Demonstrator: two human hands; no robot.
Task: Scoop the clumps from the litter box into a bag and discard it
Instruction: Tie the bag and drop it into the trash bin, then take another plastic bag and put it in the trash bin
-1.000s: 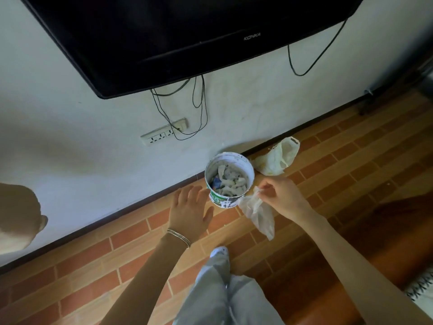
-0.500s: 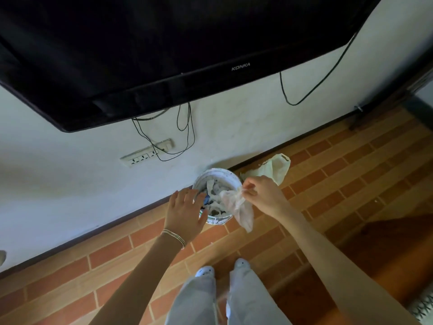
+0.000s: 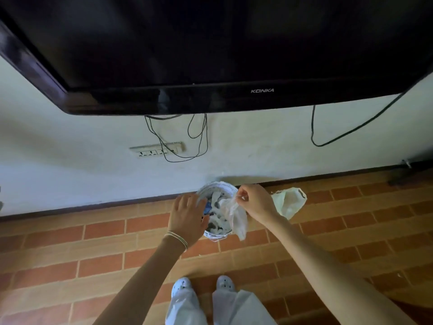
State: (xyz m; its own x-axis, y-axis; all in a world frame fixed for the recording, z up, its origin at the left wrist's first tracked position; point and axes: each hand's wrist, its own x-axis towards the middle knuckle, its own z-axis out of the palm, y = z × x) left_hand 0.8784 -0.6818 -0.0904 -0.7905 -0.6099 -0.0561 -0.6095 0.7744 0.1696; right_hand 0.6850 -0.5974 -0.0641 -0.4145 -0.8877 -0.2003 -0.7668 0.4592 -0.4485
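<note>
A small white bucket (image 3: pixel 212 186) used as a bin stands on the floor against the wall, filled with crumpled paper and scraps. My right hand (image 3: pixel 254 201) pinches the top of a thin white plastic bag (image 3: pixel 235 214), which hangs over the bin's right rim. My left hand (image 3: pixel 187 218), with bangles on the wrist, rests fingers spread on the bin's left rim and holds nothing.
A second, pale plastic bag (image 3: pixel 290 201) lies on the brick-pattern floor right of the bin. A large black television (image 3: pixel 210 50) hangs overhead on the wall, with cables and a power strip (image 3: pixel 157 150) below it. My feet (image 3: pixel 202 285) stand just behind the bin.
My right hand has brought the bag from beside the bin to over its opening. My left hand has moved onto the bin's left rim. The view has shifted closer to the wall.
</note>
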